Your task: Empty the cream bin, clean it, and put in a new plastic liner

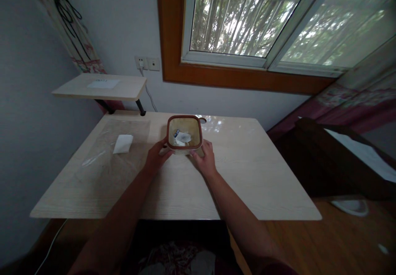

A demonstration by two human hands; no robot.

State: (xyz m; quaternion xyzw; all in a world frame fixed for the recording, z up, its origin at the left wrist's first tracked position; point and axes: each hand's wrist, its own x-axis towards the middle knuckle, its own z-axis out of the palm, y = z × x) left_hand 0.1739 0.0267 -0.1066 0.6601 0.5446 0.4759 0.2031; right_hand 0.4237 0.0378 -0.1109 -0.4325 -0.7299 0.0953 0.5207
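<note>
A square bin [185,147] with a reddish-brown rim and a pale yellowish inside is on or just above the desk near its back edge; I cannot tell which. Inside it lie crumpled white scraps [183,137] and a small blue-and-white piece. My left hand [157,156] grips the bin's left side, thumb along the front. On the opposite side my right hand [205,158] holds it the same way. The fingertips of both hands are partly hidden behind the bin.
The pale wooden desk [247,176] carries a clear plastic sheet [102,176] on its left, with a folded white paper [123,144] on top. A raised shelf [130,86] with a paper stands at the back left. Wall sockets [147,63] and a window lie behind.
</note>
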